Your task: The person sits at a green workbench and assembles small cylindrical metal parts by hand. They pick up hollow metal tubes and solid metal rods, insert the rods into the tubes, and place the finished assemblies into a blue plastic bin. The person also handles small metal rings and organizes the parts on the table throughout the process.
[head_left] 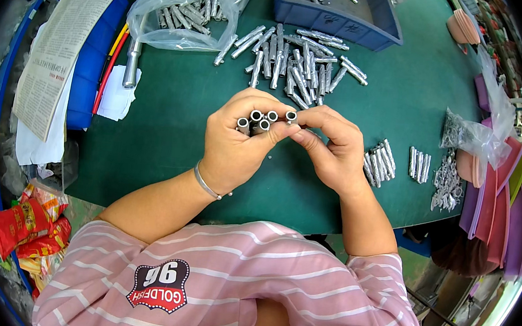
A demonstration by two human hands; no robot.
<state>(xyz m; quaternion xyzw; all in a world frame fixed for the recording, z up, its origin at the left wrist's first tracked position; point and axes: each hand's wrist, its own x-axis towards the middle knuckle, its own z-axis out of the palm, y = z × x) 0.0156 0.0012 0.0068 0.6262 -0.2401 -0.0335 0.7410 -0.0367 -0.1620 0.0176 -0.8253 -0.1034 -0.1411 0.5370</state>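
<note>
My left hand (238, 139) is closed around several short silvery metal tubes (257, 116), their hollow round ends facing up toward me. One more metal tube (290, 117) stands at the left fingertips, where the thumb and fingers of my right hand (336, 146) pinch at it. Most of its length is hidden behind the fingers. Beyond both hands, a loose heap of similar metal tubes (302, 66) lies on the green table (168, 148). Right of my right hand sits a neat row of tubes (380, 162), and farther right a smaller row (419, 165).
A clear plastic bag (154, 30) of tubes lies far left, beside a blue bin (344, 20) at the back. Small metal parts (447, 183) are piled at the right, near coloured plastic bins (496, 198). A socket tool (131, 66) and newspaper (64, 50) are at left.
</note>
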